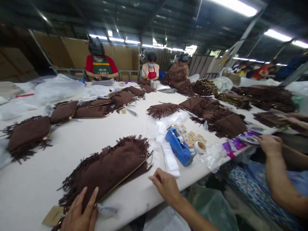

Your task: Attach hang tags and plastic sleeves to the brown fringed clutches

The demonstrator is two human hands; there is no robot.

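Note:
A brown fringed bag (108, 166) with a gold zipper lies flat on the white table in front of me. My left hand (80, 211) rests on its near left corner, fingers stretched out and apart. A tan paper tag (53, 215) sticks out beside that hand, and a bit of clear plastic (107, 209) lies by the zipper end. My right hand (166, 186) hovers off the bag's right end near the table edge, thumb and forefinger pinched together. Something small and pale may show at the fingertips, too small to name.
A blue tape dispenser (179, 146), a tape roll (199, 147) and paper tags (192, 137) sit right of the bag. More brown bags (91, 110) line the table's left and far side. A co-worker's hand (270, 146) is at the right edge; other people sit opposite.

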